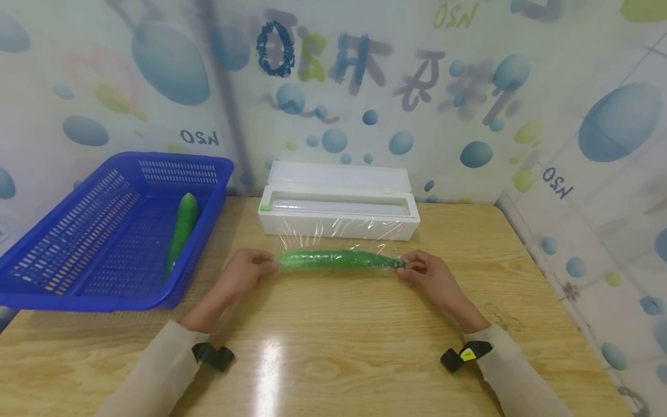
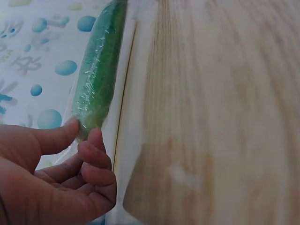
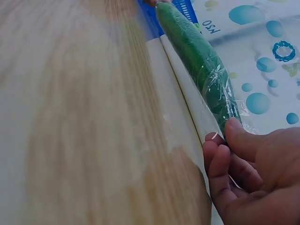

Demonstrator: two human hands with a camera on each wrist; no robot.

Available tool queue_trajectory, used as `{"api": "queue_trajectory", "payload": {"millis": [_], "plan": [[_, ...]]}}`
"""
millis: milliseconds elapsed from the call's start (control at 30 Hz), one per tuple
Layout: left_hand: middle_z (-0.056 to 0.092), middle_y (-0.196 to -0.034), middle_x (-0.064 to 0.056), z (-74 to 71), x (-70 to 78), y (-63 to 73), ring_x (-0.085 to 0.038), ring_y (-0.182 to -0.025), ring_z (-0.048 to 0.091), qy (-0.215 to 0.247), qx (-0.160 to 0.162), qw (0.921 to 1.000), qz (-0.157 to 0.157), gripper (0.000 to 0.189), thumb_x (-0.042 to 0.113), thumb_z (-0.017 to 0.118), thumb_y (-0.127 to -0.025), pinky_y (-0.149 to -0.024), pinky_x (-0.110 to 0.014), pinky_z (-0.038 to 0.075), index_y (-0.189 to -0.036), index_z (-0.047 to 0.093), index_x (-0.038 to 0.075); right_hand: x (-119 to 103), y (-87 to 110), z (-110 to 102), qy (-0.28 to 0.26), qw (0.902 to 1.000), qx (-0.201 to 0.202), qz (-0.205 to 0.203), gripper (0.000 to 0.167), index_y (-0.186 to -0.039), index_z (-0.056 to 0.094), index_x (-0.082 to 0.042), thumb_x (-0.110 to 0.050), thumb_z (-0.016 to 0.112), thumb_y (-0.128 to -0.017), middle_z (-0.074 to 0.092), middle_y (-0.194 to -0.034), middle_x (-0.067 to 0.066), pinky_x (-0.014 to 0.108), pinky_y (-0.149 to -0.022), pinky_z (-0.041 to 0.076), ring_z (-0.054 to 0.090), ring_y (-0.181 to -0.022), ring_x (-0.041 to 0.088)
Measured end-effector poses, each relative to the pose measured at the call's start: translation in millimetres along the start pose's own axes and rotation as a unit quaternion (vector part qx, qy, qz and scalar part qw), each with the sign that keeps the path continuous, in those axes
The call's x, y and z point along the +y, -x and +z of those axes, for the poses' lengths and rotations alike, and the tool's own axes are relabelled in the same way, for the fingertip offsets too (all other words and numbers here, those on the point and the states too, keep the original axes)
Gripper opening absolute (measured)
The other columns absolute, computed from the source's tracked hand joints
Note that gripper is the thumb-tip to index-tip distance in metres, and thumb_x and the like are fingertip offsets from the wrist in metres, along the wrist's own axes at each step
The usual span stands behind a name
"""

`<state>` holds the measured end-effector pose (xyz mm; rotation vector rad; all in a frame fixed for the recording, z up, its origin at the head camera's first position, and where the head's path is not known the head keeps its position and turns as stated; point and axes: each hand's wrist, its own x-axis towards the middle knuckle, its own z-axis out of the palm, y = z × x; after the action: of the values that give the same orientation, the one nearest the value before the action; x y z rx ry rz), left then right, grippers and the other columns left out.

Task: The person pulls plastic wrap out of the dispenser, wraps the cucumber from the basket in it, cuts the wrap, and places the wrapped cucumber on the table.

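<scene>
the wooden table (image 1: 333, 353) fills the lower half of the head view. the blue basket (image 1: 83, 302) sits at its left, and the open white box (image 1: 339, 226) stands at upper centre. just below the box in the frame, at the centre, is the wrapped cucumber (image 1: 333, 259), its long axis running left to right, about parallel to the box's front; whether it touches the table i cannot tell. a second cucumber (image 1: 182, 229) lies in the basket, pointing up the frame. the left hand (image 1: 247, 271) pinches the wrapped cucumber's paler end between thumb and fingertips, nearly closed; the right hand (image 1: 429, 278) pinches at the darker end in the same way. so it spans the gap between the hands, running rightward from the left grip and leftward from the right, with neither hand nearer. loose clear film (image 1: 299, 237) flares above it, towards the box.
</scene>
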<state>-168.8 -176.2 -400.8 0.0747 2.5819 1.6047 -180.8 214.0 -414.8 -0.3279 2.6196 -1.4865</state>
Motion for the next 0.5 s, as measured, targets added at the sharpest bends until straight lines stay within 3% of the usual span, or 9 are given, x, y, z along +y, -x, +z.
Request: {"api": "queue_trajectory", "payload": {"millis": [133,333,500], "plan": [[0.059,-0.068,-0.013,-2.3,0.5,-1.4,-0.020,-0.061,0.051,0.002,0.001,0.9999,0.012,0.024,0.013,0.063,-0.091,-0.052,-0.026,0.041,-0.098,0.069,-0.010,9.8,-6.7,0.2,-0.011,0.9998,0.000,0.019,0.029,-0.113,0.057,0.002,-0.017,0.064,-0.092,0.070,-0.092,0.010,0.026,-0.066,0.053,0.065,-0.080,0.018],[0.062,-0.068,-0.014,-3.2,1.3,-7.5,-0.020,-0.057,0.052,-0.066,0.004,0.9967,0.047,0.025,0.021,0.062,-0.094,-0.049,-0.029,0.043,-0.090,0.071,-0.003,10.1,-10.8,0.0,-0.028,0.9995,-0.001,0.010,0.024,-0.105,0.060,0.003,-0.019,0.062,-0.094,0.070,-0.091,0.012,0.027,-0.064,0.054,0.066,-0.079,0.019],[0.061,-0.066,-0.012,-2.2,4.2,-13.3,-0.016,-0.054,0.049,-0.101,0.031,0.9922,0.066,0.022,0.018,0.063,-0.093,-0.048,-0.029,0.041,-0.088,0.070,-0.002,9.2,-14.2,-0.2,-0.021,0.9998,0.005,0.002,0.025,-0.101,0.061,0.002,-0.023,0.061,-0.094,0.070,-0.090,0.011,0.027,-0.064,0.054,0.066,-0.078,0.019]]}}
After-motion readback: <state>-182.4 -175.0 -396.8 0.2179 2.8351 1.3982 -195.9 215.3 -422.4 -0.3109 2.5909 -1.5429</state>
